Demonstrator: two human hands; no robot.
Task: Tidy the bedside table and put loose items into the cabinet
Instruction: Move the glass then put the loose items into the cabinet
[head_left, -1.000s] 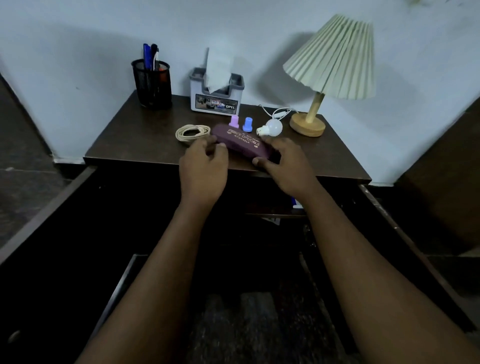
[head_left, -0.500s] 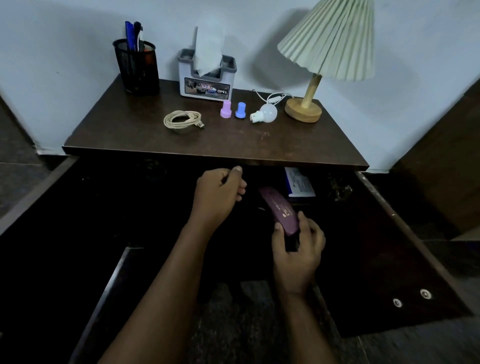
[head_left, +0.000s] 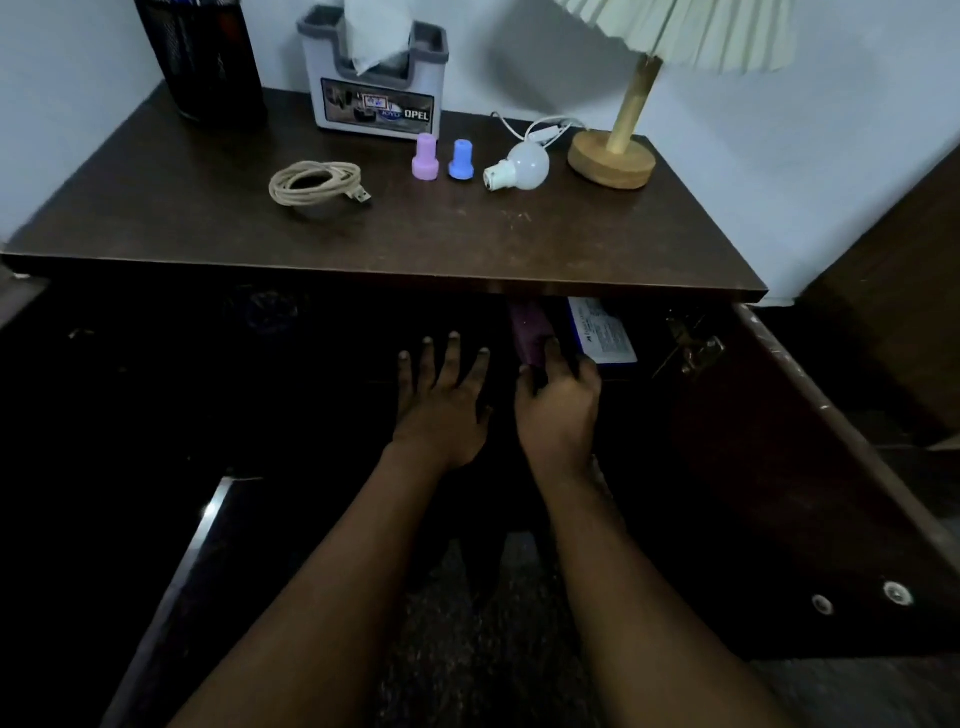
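In the head view, the right hand (head_left: 558, 410) has its fingers curled round the near end of a purple case (head_left: 530, 332). The case's far end sits under the desk (head_left: 208, 228) edge, inside the open cabinet (head_left: 779, 467) and just beside a blue box (head_left: 602, 332). The left hand (head_left: 441, 400) hovers beside it, fingers spread and straight, holding nothing. A coiled cable (head_left: 314, 182), a pink cap (head_left: 425, 157), a blue cap (head_left: 460, 160) and a bulb (head_left: 522, 167) lie on the desk, so most of the tidying looks undone. The cabinet's inside is very dark, so the case could be let go short of the shelf and slide out, or be pushed against the blue box and shove it askew. The knuckles may also catch the desk's front edge. The tissue holder (head_left: 374, 88) carries a label reading "OPEL". Its smaller print and the blue box's text are too fine to read.
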